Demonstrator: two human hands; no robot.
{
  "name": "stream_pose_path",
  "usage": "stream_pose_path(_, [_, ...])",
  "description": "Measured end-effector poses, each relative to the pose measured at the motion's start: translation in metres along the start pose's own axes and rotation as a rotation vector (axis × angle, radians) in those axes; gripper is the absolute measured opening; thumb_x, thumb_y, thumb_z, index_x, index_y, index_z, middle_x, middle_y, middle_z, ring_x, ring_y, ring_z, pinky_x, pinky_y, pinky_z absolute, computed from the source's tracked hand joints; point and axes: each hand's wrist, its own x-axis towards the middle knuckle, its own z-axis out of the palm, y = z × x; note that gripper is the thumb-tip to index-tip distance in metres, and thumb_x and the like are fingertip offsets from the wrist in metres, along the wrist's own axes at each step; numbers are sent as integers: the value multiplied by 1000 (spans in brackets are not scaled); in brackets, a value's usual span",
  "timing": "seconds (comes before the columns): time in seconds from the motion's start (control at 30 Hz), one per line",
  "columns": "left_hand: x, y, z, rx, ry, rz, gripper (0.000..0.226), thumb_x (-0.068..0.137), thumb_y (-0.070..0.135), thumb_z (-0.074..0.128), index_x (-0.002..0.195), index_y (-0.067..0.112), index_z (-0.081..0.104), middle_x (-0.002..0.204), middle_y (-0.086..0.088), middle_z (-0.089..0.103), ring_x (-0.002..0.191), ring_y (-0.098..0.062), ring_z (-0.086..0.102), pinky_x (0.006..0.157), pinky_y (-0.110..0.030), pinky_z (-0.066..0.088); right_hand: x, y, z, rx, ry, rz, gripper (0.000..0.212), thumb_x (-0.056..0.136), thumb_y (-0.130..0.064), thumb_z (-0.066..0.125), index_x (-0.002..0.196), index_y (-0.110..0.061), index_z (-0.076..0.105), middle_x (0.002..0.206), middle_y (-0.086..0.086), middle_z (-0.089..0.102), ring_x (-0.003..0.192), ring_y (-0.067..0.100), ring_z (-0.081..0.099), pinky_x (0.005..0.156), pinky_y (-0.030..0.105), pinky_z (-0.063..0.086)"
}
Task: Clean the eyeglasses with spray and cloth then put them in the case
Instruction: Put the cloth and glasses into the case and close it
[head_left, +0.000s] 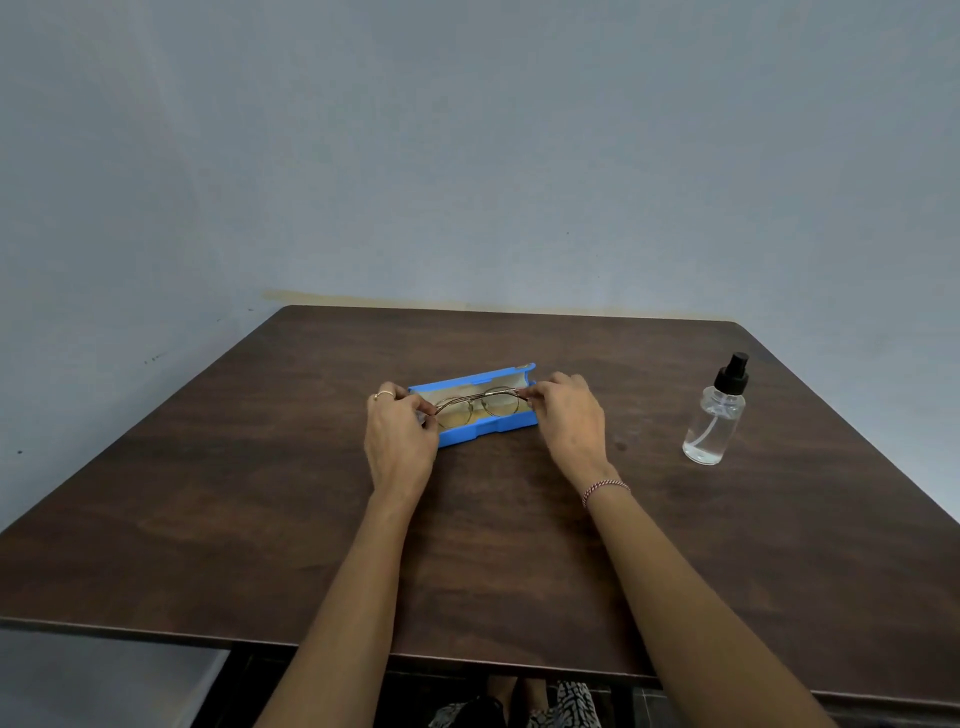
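A blue eyeglass case (511, 423) lies open in the middle of the brown table (260, 493), its pale lining showing. Thin metal-framed eyeglasses (480, 404) are folded and sit in or just over the open case. My left hand (397, 436) pinches the left end of the frame, and my right hand (569, 418) pinches the right end. A clear spray bottle (714, 415) with a black pump top stands upright to the right, apart from both hands. No cloth is visible.
The table backs onto a grey-blue wall, with its near edge at the bottom of the view. Bare tabletop lies to the left of the case and in front of it. My legs show below the near edge.
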Motion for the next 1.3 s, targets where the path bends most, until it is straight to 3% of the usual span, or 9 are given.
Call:
stream_pose_path(0.1, [-1, -1, 0, -46, -18, -12, 8, 78, 9, 70, 85, 12, 71, 107, -1, 53, 107, -16, 50, 74, -22, 43, 6, -2, -2, 19, -6, -74, 27, 94, -12, 52, 117, -18, 66, 96, 2, 59, 94, 19, 52, 71, 28, 46])
stream_pose_path(0.23, [0, -2, -1, -68, -26, -29, 7, 77, 9, 72, 85, 10, 72, 109, -2, 52, 106, -16, 51, 79, -25, 47, 11, -3, 0, 19, -58, -120, 28, 94, -11, 50, 117, -15, 65, 106, 3, 60, 99, 18, 53, 79, 29, 51])
stream_pose_path(0.47, [2, -4, 0, -106, -52, -41, 7, 77, 11, 71, 85, 11, 72, 106, -3, 50, 101, -17, 54, 79, -25, 48, 7, 4, -2, 18, -97, -112, 21, 94, -22, 54, 108, -19, 69, 106, -3, 61, 97, 15, 54, 73, 30, 51])
stream_pose_path(0.6, [0, -1, 0, -123, -43, -29, 4, 77, 12, 70, 80, 10, 73, 107, -6, 52, 100, -17, 54, 73, -21, 40, 3, 11, -8, -1, -123, -100, 19, 92, -29, 56, 101, -20, 71, 100, -5, 59, 96, 14, 51, 68, 32, 49])
stream_pose_path(0.83, [-1, 0, 1, -136, -89, 5, 5, 76, 16, 72, 78, 12, 72, 111, -5, 51, 100, -15, 53, 71, -21, 39, -4, 18, -14, -7, -154, -78, 21, 90, -35, 58, 97, -20, 71, 90, -7, 52, 93, 13, 51, 70, 34, 52])
stream_pose_path(1.07, [0, -1, 4, -117, -105, -9, 6, 77, 19, 72, 79, 14, 74, 113, -2, 52, 103, -14, 54, 70, -21, 40, -6, 16, -18, -120, -164, -86, 23, 90, -37, 59, 102, -22, 71, 94, -7, 58, 92, 11, 47, 63, 25, 39])
stream_pose_path(1.2, [1, -2, 3, -134, -91, -8, 5, 77, 22, 72, 80, 18, 73, 112, 0, 53, 107, -13, 52, 71, -21, 39, -5, 21, -21, 45, -191, 4, 21, 89, -37, 60, 99, -24, 73, 78, -12, 52, 81, 8, 47, 60, 23, 36])
stream_pose_path(1.3, [1, -2, 0, -161, -46, -14, 5, 77, 25, 73, 79, 20, 72, 107, 2, 55, 104, -11, 52, 70, -21, 38, -2, 29, -26, 274, -181, 98, 23, 85, -35, 66, 101, -21, 73, 82, -9, 64, 78, 6, 56, 65, 23, 45])
